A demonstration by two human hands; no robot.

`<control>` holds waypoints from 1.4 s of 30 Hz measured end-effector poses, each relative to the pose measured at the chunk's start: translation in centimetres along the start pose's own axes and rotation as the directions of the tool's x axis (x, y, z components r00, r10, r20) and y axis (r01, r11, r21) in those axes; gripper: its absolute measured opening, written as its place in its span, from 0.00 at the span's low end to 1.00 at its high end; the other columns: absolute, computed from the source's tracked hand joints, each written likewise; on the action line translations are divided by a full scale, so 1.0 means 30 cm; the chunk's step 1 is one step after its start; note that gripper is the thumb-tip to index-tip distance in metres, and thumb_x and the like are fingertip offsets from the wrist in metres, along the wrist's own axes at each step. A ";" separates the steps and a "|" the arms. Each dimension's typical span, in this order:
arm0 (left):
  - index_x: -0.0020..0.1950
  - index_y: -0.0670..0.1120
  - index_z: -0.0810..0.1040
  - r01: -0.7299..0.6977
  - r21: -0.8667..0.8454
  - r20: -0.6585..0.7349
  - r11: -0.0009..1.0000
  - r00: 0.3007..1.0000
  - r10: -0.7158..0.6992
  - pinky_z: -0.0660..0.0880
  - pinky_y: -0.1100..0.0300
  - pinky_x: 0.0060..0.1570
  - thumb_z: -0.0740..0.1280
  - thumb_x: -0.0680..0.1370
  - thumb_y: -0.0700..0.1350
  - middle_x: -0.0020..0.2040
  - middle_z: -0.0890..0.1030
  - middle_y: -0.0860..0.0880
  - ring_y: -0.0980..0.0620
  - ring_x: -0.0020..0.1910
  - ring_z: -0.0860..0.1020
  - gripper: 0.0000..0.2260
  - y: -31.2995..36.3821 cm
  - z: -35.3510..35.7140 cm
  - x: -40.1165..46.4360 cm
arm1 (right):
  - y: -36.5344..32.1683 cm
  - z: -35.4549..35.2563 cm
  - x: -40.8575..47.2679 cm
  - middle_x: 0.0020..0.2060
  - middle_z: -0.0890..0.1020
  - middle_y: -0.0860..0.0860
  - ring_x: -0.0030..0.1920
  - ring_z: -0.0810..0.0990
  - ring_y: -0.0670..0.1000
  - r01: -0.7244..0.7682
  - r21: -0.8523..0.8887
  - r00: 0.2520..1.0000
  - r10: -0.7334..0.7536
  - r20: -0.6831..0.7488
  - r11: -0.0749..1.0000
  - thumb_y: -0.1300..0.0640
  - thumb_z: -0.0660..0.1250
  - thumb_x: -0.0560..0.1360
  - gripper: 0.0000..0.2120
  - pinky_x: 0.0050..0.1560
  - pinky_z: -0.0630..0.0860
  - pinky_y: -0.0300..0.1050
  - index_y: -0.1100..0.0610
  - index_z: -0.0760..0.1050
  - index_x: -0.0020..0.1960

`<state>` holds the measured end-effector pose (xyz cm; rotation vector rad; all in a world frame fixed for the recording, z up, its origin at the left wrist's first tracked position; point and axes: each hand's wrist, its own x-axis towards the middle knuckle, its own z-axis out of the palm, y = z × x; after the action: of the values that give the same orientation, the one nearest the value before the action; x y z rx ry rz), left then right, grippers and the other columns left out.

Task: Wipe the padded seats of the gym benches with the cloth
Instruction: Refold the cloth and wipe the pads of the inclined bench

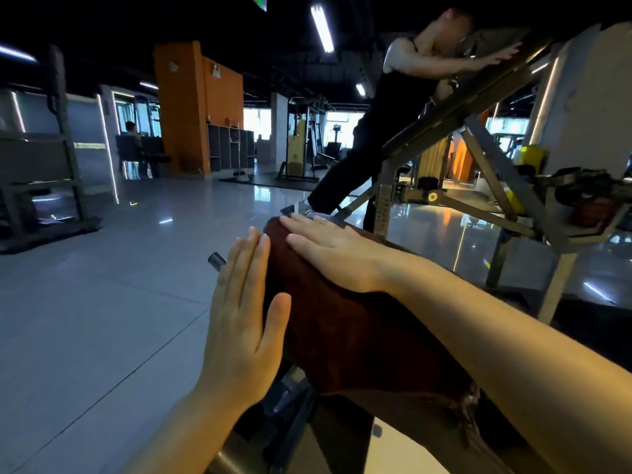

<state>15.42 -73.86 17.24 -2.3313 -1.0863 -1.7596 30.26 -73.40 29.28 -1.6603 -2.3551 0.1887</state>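
Brown cloth (345,323) draped over the bench pad, covering it. Right hand (328,251) flat on top near the far end, fingers straight, pressing down. Left hand (242,316) against the cloth's left side, fingers straight, gripping nothing. Another person (393,107) leaning on an inclined bench (478,97) beyond.

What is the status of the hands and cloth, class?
Right hand flat on dark brown cloth, no grip. Left hand open against cloth's left side. Cloth draped over bench pad. Nothing in the way.
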 end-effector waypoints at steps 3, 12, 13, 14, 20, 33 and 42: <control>0.78 0.55 0.48 -0.017 -0.001 -0.015 1.000 1.000 0.017 0.49 0.59 0.75 0.45 0.83 0.61 0.78 0.49 0.64 0.58 0.78 0.50 0.25 0.003 -0.006 -0.006 | -0.004 0.010 -0.032 0.79 0.47 0.40 0.78 0.42 0.42 0.069 0.013 0.997 -0.070 0.015 0.998 0.44 0.44 0.84 0.25 0.76 0.37 0.50 0.44 0.46 0.79; 0.78 0.51 0.52 -0.080 0.077 -0.038 0.994 0.996 0.083 0.57 0.49 0.72 0.45 0.84 0.59 0.78 0.53 0.62 0.57 0.77 0.55 0.24 0.015 -0.021 -0.021 | 0.131 0.004 -0.306 0.74 0.44 0.31 0.73 0.39 0.30 -0.026 0.089 0.999 0.023 0.028 0.996 0.34 0.40 0.71 0.32 0.76 0.37 0.38 0.36 0.43 0.74; 0.78 0.51 0.52 -0.079 0.093 -0.035 0.993 0.996 0.083 0.57 0.50 0.72 0.45 0.84 0.59 0.78 0.53 0.61 0.57 0.77 0.55 0.24 0.018 -0.022 -0.022 | 0.141 0.001 -0.295 0.76 0.44 0.34 0.74 0.40 0.33 -0.062 0.088 0.998 0.060 0.029 0.994 0.35 0.40 0.74 0.31 0.76 0.38 0.40 0.38 0.44 0.76; 0.78 0.50 0.52 -0.080 0.115 -0.031 0.990 0.996 0.084 0.57 0.50 0.72 0.46 0.84 0.59 0.78 0.53 0.60 0.56 0.77 0.55 0.25 0.022 -0.024 -0.021 | 0.151 -0.002 -0.272 0.77 0.45 0.37 0.76 0.41 0.37 -0.099 0.076 0.995 0.098 0.022 0.992 0.37 0.41 0.78 0.29 0.77 0.39 0.42 0.41 0.44 0.78; 0.78 0.50 0.54 -0.018 0.199 -0.021 0.980 1.000 0.022 0.64 0.46 0.70 0.46 0.82 0.62 0.77 0.56 0.56 0.58 0.76 0.56 0.27 0.054 -0.034 -0.026 | 0.073 -0.005 -0.038 0.79 0.46 0.43 0.79 0.44 0.50 -0.034 -0.003 0.999 0.034 0.004 0.999 0.41 0.43 0.83 0.26 0.75 0.41 0.59 0.44 0.46 0.80; 0.75 0.49 0.64 0.049 0.313 0.016 0.948 0.998 -0.057 0.63 0.39 0.71 0.43 0.81 0.65 0.75 0.63 0.55 0.58 0.75 0.59 0.31 0.105 -0.099 0.000 | 0.149 0.018 -0.351 0.78 0.46 0.39 0.77 0.41 0.39 0.198 -0.064 0.980 -0.198 0.008 0.978 0.42 0.44 0.83 0.26 0.75 0.38 0.43 0.44 0.45 0.79; 0.78 0.53 0.57 0.344 0.210 0.046 0.915 0.932 -0.360 0.53 0.59 0.74 0.44 0.74 0.70 0.76 0.54 0.61 0.65 0.72 0.52 0.36 0.215 -0.067 0.010 | 0.031 0.027 -0.137 0.79 0.47 0.45 0.79 0.45 0.50 0.140 -0.066 0.990 -0.140 0.005 0.988 0.40 0.42 0.83 0.27 0.76 0.42 0.58 0.47 0.46 0.80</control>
<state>17.24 -79.42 20.63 -2.2127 -1.7042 -1.5624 32.18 -76.92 27.73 -1.5147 -2.4921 0.0853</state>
